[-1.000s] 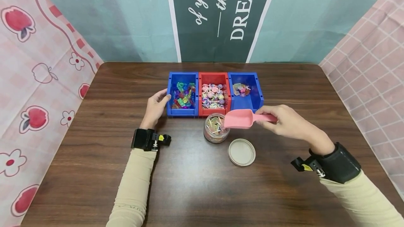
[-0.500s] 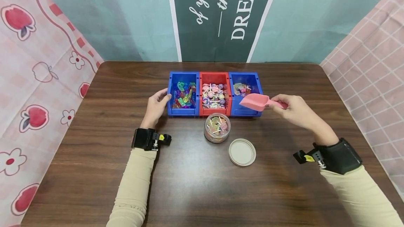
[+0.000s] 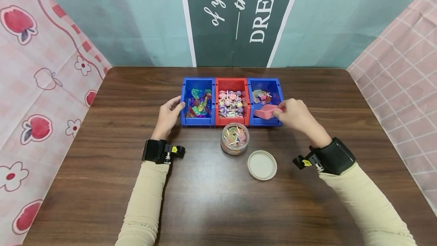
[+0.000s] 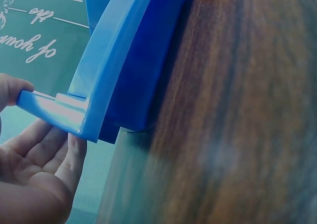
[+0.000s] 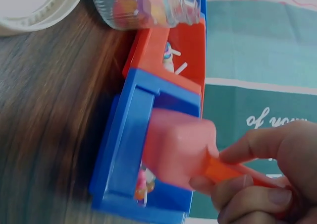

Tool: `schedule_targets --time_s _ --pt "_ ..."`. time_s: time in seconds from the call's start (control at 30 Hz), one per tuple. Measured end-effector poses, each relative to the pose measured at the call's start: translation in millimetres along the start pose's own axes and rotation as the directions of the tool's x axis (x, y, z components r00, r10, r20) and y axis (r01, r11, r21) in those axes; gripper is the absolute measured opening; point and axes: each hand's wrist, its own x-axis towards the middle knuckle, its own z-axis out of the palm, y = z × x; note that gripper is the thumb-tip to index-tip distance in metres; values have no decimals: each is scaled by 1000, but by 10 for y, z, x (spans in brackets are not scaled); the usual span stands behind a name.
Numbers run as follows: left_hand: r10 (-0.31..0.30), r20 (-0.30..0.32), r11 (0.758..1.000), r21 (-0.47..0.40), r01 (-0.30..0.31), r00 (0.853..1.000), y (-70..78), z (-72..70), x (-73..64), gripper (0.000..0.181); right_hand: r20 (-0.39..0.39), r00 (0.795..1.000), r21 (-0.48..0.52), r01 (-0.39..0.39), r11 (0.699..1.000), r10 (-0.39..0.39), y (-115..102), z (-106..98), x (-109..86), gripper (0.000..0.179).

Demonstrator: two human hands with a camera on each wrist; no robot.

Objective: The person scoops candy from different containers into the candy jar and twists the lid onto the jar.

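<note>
My left hand (image 3: 168,117) holds the side wall of the left blue bin (image 3: 184,120), thumb over the rim and fingers on the outside in the left wrist view. My right hand (image 3: 297,114) grips a pink scoop (image 3: 265,112) by its handle. The scoop's head dips into the right blue bin (image 5: 130,149), where a small pile of candy-shaped charms (image 3: 261,96) lies toward the back. Between the blue bins, a red bin (image 3: 232,83) holds lollipop charms (image 3: 229,103). In front of the bins stands a clear jar (image 3: 233,148) with mixed charms inside.
A round whitish lid (image 3: 261,165) lies on the wooden table (image 3: 211,200), in front and to the right of the jar. Colourful translucent charms (image 3: 200,106) fill part of the left bin. Fabric backdrops (image 3: 136,18) surround the table's back and sides.
The right hand has carried the scoop from over the jar to the right blue bin and lowered its head inside. The left hand has stayed on the left bin.
</note>
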Motion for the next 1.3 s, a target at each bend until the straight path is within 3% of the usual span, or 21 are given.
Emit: schedule_targets --time_s 0.17,0.27,0.53,0.93,1.3 --pt "4 -4 1000 2 -4 1000 -10 -13 3 43 14 999 -40 -35 999 36 -107 52 80 33" --pt "8 -1 1000 -7 -8 1000 -13 -18 6 44 -9 998 -62 -66 996 65 -171 90 113 40" --pt "2 -6 1000 -9 -2 1000 -5 -33 2 43 -85 989 -93 -131 987 123 -320 192 147 41" --pt "6 4 1000 13 -6 1000 29 -11 -11 43 -222 968 -84 -142 986 120 -296 437 216 39" --pt "11 16 1000 0 -11 1000 34 -11 -15 43 -230 964 -51 -146 988 130 -193 575 270 29"
